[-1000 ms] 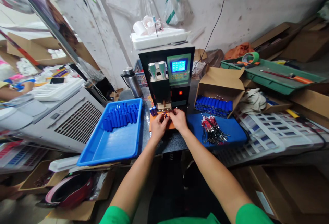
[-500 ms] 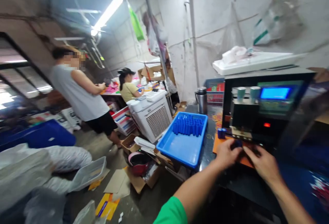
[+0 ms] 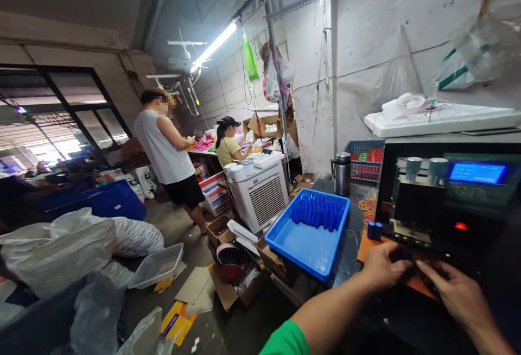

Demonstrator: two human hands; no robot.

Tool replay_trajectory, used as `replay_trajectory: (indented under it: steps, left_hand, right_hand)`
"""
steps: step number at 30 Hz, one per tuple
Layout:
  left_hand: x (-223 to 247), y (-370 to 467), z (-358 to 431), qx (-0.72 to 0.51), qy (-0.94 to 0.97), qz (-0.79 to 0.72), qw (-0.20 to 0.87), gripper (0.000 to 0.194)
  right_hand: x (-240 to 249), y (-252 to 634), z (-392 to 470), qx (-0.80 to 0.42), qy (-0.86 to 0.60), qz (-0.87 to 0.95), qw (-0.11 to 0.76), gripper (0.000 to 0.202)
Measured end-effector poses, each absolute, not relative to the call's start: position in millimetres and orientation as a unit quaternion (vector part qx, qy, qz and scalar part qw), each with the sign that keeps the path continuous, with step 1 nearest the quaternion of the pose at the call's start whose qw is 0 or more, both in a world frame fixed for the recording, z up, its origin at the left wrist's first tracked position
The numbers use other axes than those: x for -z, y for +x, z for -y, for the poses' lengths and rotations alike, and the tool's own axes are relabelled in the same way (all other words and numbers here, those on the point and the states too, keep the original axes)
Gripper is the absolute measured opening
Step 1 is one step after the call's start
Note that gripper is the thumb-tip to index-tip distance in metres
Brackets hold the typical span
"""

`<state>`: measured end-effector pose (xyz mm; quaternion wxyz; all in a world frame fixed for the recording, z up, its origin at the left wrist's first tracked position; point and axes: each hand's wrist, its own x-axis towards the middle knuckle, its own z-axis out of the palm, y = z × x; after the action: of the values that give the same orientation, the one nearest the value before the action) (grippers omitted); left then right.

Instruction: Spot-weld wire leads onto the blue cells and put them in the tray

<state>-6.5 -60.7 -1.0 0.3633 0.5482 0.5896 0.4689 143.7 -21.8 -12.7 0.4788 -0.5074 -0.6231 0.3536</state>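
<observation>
Two bare hands work at one black machine [image 3: 421, 200]. The left hand [image 3: 382, 266] is pinched round one dark blue piece [image 3: 402, 253], too dim for its full shape to be made out, just in front of the machine and above the orange board [image 3: 365, 247]. The right hand [image 3: 459, 289] is beside it, fingers bent and close together; whether it grips anything, I cannot tell.

Two blue cylinders [image 3: 374, 230] stand side by side on the board's left end. Many more, packed too tightly to count surely, stand in the far part of one blue tray [image 3: 301, 247], left of the board on the dark surface [image 3: 345, 260]. Behind are one steel flask [image 3: 342, 173] and one plastic crate [image 3: 366, 169].

Two pale green caps [image 3: 425, 169] top the machine's head; its one lit blue screen [image 3: 477, 172] carries writing too blurred to read, with one red light [image 3: 461, 226] below. One yellow packet [image 3: 179, 323] on the floor has a purple label, its print too small. Two other people are farther off, one standing [image 3: 169, 149], one seated [image 3: 228, 150].
</observation>
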Motion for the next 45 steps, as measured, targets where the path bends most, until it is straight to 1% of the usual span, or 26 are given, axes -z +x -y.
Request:
replay_trajectory:
  steps: [2,4,7,11,18,25,31,35,42,45]
  left_hand:
    - [1.8,-5.9,60.0,-0.473,0.558,-0.589,0.344,0.035]
    - [1.0,-6.0,59.7,-0.474,0.568,-0.586,0.332,0.036]
    - [-1.8,-6.3,58.9,-0.466,0.571,-0.594,0.322,0.037]
    - [-5.6,-5.2,57.3,-0.464,0.569,-0.602,0.316,0.035]
    - [-9.9,-1.0,59.0,-0.504,0.564,-0.57,0.322,0.037]
    - [-8.4,-4.1,58.1,-0.54,0.561,-0.547,0.309,0.034]
    - [-1.7,-2.3,52.8,-0.569,0.535,-0.542,0.309,0.034]
    - [-0.5,-1.0,51.6,-0.574,0.527,-0.553,0.293,0.031]
    - [1.7,-2.8,48.8,-0.614,0.51,-0.535,0.276,0.026]
    - [-2.0,-3.4,46.4,-0.629,0.508,-0.522,0.272,0.022]
  right_hand:
    - [8.2,145.3,21.8,-0.419,-0.516,0.599,0.447,0.035]
    - [6.6,145.7,23.0,-0.463,-0.509,0.574,0.444,0.035]
    - [5.2,144.9,25.3,-0.496,-0.494,0.546,0.461,0.035]
    - [-2.4,144.4,27.6,-0.521,-0.487,0.529,0.46,0.036]
    - [-17.7,145.3,31.4,-0.54,-0.484,0.505,0.467,0.037]
    - [-5.8,147.5,24.4,-0.537,-0.475,0.517,0.467,0.041]
    - [-5.3,149.2,21.3,-0.54,-0.46,0.515,0.482,0.042]
    - [-1.9,149.8,18.8,-0.528,-0.46,0.518,0.491,0.045]
    - [-4.3,149.3,15.7,-0.541,-0.481,0.514,0.46,0.042]
    - [-12.4,149.6,15.4,-0.535,-0.472,0.506,0.485,0.043]
